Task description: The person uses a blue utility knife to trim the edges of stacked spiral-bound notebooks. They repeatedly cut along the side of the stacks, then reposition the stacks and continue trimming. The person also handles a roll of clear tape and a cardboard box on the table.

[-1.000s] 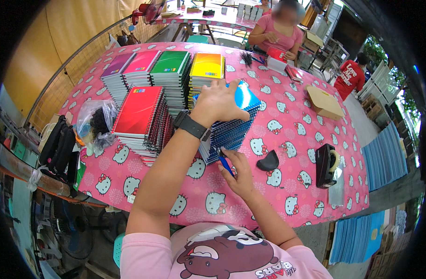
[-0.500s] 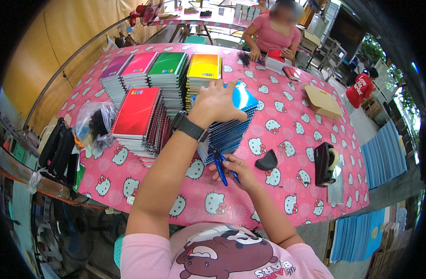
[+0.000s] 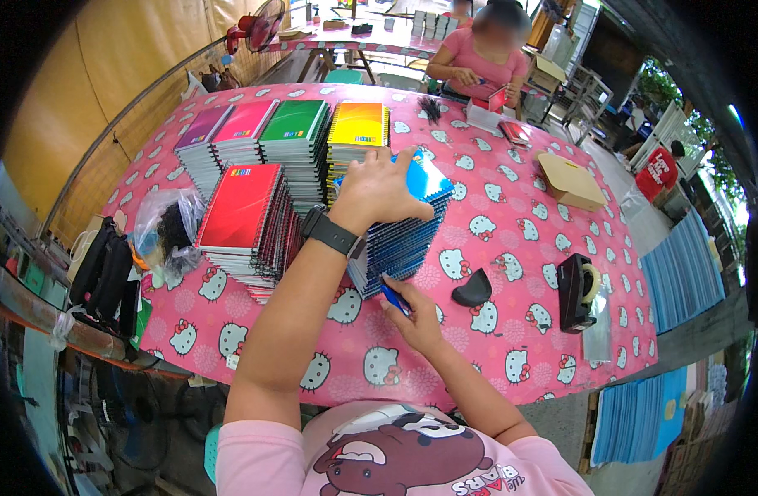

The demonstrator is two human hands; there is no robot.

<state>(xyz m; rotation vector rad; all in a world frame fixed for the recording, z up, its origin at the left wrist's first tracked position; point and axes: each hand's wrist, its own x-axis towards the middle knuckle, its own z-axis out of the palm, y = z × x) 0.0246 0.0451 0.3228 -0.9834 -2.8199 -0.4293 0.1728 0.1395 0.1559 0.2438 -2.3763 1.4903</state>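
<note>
My left hand [image 3: 380, 192], with a dark watch at its wrist, lies over the top of a stack of blue spiral notebooks [image 3: 428, 175], its fingers spread. At the near lower corner of that stack, my right hand [image 3: 416, 317] is closed round blue-handled pliers [image 3: 397, 299]. The plier tips meet the wire-bound edge; their exact contact is hidden. A stack of red spiral notebooks [image 3: 245, 202] stands left of my left forearm. Behind are stacks of yellow [image 3: 359, 124], green [image 3: 294, 121], pink [image 3: 246, 122] and purple notebooks [image 3: 203, 128].
On the pink patterned tablecloth [image 3: 494, 372] lie a black curved piece [image 3: 473, 288], a black tape dispenser [image 3: 577, 293], a brown cardboard piece [image 3: 571, 180] and a plastic bag [image 3: 168, 227]. Across the table a person [image 3: 482, 62] handles red notebooks. Blue sheet stacks [image 3: 683, 269] stand at right.
My right hand has shifted up to the blue stack's lower corner, and the plier handles have come together. My left hand stays on the stack. The person across has lifted a hand off the table.
</note>
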